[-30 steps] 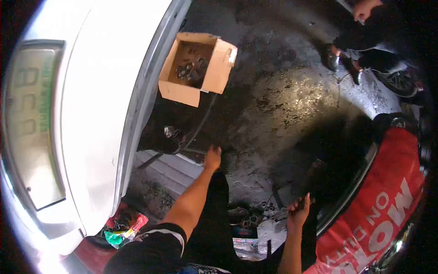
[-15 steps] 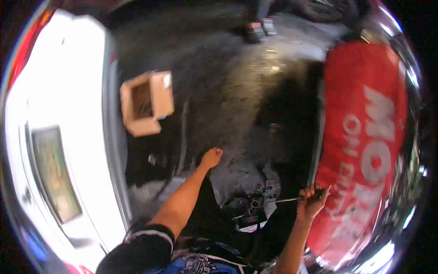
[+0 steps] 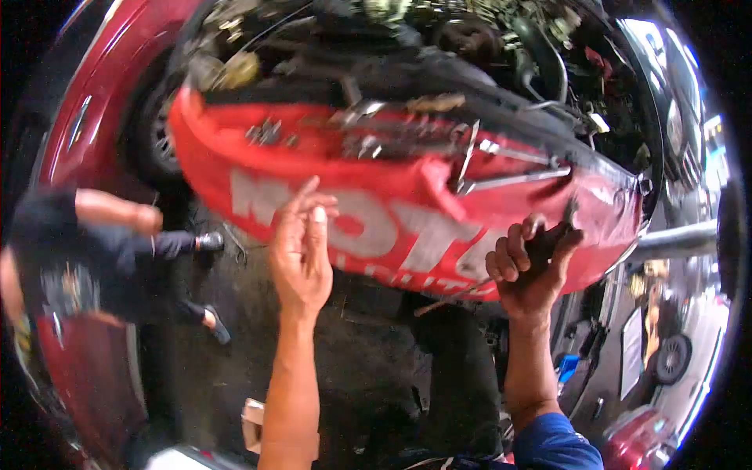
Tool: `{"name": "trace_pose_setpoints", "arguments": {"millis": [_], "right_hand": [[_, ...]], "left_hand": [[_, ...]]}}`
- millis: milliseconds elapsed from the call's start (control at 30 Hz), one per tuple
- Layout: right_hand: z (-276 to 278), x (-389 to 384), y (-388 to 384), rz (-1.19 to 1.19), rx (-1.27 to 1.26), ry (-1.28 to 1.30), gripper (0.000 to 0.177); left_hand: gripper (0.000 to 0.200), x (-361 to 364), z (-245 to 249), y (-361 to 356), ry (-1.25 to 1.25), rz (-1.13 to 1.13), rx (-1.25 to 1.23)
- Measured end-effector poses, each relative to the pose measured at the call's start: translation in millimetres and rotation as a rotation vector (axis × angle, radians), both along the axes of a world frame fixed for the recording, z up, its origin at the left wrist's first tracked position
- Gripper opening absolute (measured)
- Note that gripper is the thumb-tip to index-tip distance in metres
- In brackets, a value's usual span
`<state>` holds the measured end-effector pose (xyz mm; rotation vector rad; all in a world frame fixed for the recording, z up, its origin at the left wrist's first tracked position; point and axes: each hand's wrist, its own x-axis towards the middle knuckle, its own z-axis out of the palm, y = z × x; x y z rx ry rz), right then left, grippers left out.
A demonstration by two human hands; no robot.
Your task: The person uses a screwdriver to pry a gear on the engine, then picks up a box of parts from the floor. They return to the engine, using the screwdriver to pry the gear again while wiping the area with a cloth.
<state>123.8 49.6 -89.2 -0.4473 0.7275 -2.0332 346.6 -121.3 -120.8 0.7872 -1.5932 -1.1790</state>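
My left hand is raised palm up, fingers stretched out and apart, in front of the red fender cover with white lettering. It holds nothing. My right hand, dark with grease, has its fingers curled around a thin rod-like tool that sticks out to the left; its grip end is hidden in the palm. Beyond that hand, wrenches lie on the cover. Further left on it are small metal parts and a blurred row of tools.
An open engine bay lies behind the cover. At left, another person stands beside a red car. A cardboard box sits on the floor at bottom left. A wheel lies at far right.
My view has swung round from the floor and white car to the red cover and engine bay. My left hand has opened and risen; my right keeps the thin tool.
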Motion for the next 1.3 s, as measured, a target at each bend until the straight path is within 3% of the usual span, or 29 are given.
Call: {"name": "trace_pose_setpoints", "arguments": {"millis": [100, 233, 300, 367, 433, 633, 733, 833, 1067, 1167, 1200, 1300], "right_hand": [[59, -83, -49, 0.020, -0.112, 0.121, 0.057], [108, -168, -87, -0.154, -0.161, 0.219, 0.047], [118, -200, -97, -0.300, -0.158, 0.173, 0.045], [127, -225, -106, -0.355, -0.182, 0.185, 0.040], [131, -242, -118, -0.439, -0.165, 0.200, 0.041], [134, -260, -151, -0.491, -0.061, 0.178, 0.069], [140, -271, -170, -0.488, -0.044, 0.282, 0.077], [154, -279, -183, -0.499, 0.056, 0.316, 0.073], [140, -310, -233, -0.651, -0.031, 0.264, 0.066], [121, -328, -260, -0.740, -0.105, 0.367, 0.062], [112, -339, -266, -0.712, -0.155, 0.448, 0.052], [110, -349, -288, -0.811, 0.017, 0.422, 0.043]], "left_hand": [[0.034, -87, 66, -72, -0.206, -0.081, -0.114], [0.031, -159, 99, -143, -0.546, -0.092, -0.184], [0.026, -181, 97, -170, -0.536, -0.081, -0.231], [0.027, -200, 94, -194, -0.643, -0.069, -0.519], [0.028, -217, 90, -210, -0.682, -0.103, -0.543], [0.045, -256, 74, -240, -0.894, -0.186, -0.793], [0.058, -264, 59, -236, -0.936, -0.289, -0.723], [0.061, -268, 61, -237, -1.007, -0.331, -0.688], [0.064, -271, 61, -241, -1.077, -0.377, -0.679], [0.063, -274, 65, -241, -1.116, -0.398, -0.661], [0.062, -275, 66, -242, -1.126, -0.401, -0.665], [0.061, -277, 68, -242, -1.158, -0.418, -0.641]]}}
